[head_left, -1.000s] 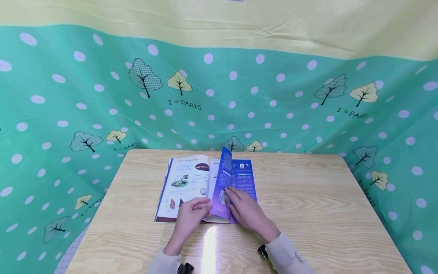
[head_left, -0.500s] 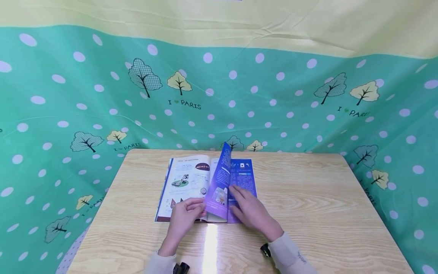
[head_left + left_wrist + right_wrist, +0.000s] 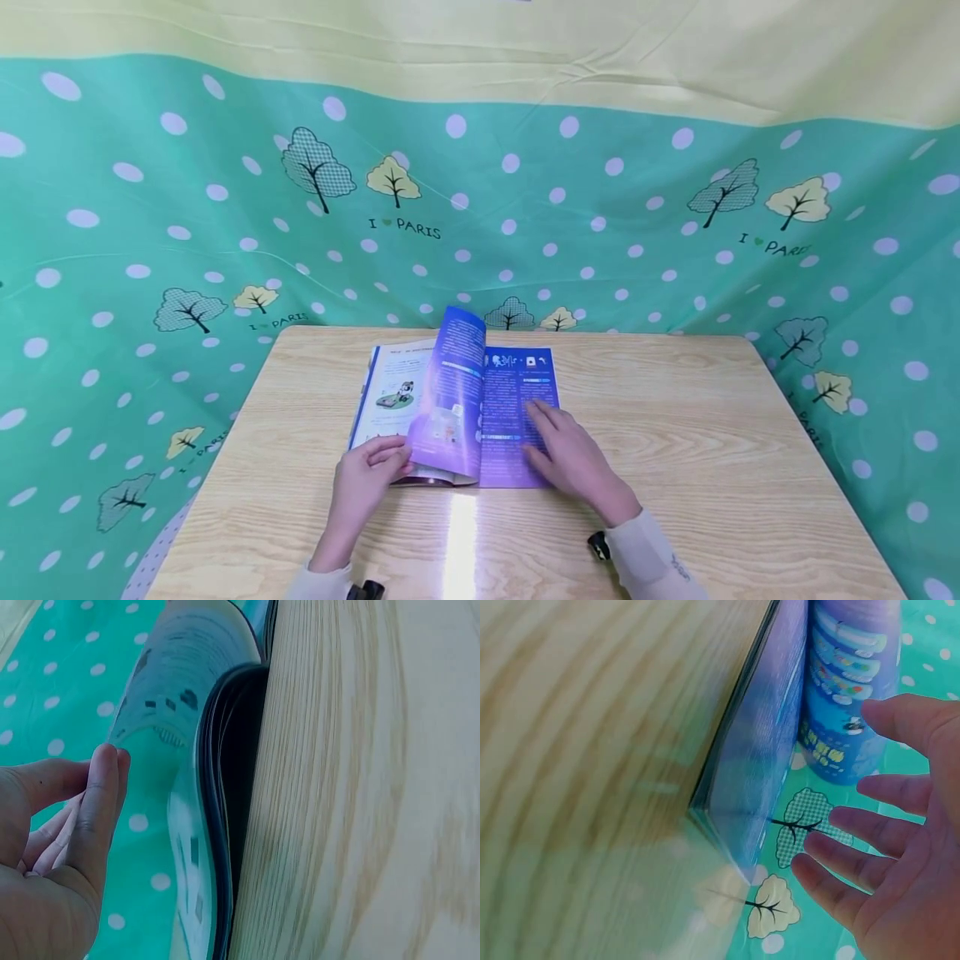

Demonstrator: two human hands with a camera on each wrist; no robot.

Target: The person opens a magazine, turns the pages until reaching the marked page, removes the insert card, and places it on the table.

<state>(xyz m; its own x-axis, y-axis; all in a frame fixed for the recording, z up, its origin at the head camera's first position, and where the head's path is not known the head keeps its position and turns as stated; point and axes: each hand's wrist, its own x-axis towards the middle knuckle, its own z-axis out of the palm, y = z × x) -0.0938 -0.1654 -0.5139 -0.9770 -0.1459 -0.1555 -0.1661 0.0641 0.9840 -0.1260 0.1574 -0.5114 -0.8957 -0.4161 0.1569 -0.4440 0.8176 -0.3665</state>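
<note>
An open magazine point(image 3: 510, 400) lies on the table. One purple-blue page point(image 3: 453, 392) stands raised and curved over the white left-hand page point(image 3: 390, 396), partly covering it. My left hand point(image 3: 369, 475) pinches the lower outer corner of that raised page between thumb and fingers. The left wrist view shows the same pinch, with the page point(image 3: 180, 682) arching away from the fingertips. Over the outer part of the purple right-hand page is my right hand point(image 3: 576, 458), fingers extended. In the right wrist view, that hand point(image 3: 892, 840) has its fingers apart and nothing in its grasp.
The pale wooden table point(image 3: 675, 433) extends to both sides of the magazine. A green dotted cloth point(image 3: 600, 183) with printed trees hangs behind the table and along its sides. A bright reflection crosses the table in front of the magazine.
My left hand has moved left and toward me, drawing the raised page leftward across the magazine. My right hand has shifted right, off the turning page, so more of the right-hand page shows.
</note>
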